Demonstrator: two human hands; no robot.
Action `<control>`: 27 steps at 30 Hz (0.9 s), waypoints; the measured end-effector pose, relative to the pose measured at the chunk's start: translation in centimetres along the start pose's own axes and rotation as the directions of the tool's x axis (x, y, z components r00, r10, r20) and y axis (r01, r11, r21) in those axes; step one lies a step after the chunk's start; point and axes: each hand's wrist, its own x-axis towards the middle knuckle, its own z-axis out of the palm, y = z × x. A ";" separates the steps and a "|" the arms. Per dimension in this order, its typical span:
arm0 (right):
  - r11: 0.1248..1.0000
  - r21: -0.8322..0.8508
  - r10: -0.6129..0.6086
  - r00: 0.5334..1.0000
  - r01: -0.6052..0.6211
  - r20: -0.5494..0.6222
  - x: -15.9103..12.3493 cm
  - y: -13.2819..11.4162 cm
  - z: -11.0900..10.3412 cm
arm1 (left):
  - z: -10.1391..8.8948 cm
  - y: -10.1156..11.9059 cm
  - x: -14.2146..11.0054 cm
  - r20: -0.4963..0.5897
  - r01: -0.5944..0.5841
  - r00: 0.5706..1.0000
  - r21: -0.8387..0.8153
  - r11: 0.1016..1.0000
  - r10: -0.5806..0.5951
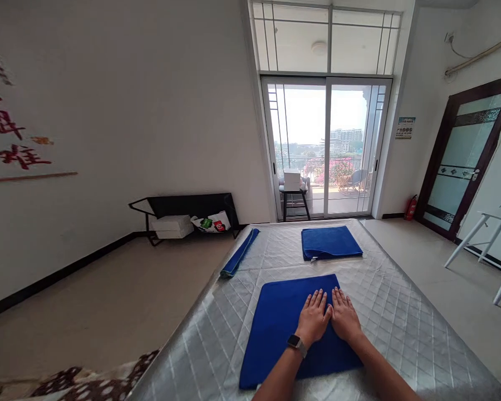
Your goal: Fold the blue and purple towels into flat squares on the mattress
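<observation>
A blue cloth (271, 328) lies flat on the silver quilted cover in front of me. My left hand (314, 317), with a watch on its wrist, rests palm down on the cloth, fingers stretched out. Close beside it, my right hand (344, 316) also lies flat, on the cloth's right part. The thumbs nearly meet. Beyond the hands sits a folded blue cloth (332, 243) with a small white tag at its near edge. A narrow rolled or folded blue cloth (240, 253) lies at the cover's far left edge.
The silver quilted cover (204, 323) spreads over the table-like surface under the cloths. By the wall stands a black bench (187, 206) with white boxes and a printed bag. White stool legs (470, 245) are at right. Patterned brown fabric (104, 384) shows at lower left.
</observation>
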 end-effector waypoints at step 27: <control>0.992 0.040 -0.113 0.991 0.116 -0.073 13.3 -5.1 -4.6 | -0.5 -15.0 -6.7 -0.102 0.462 0.887 0.170 0.870 -0.451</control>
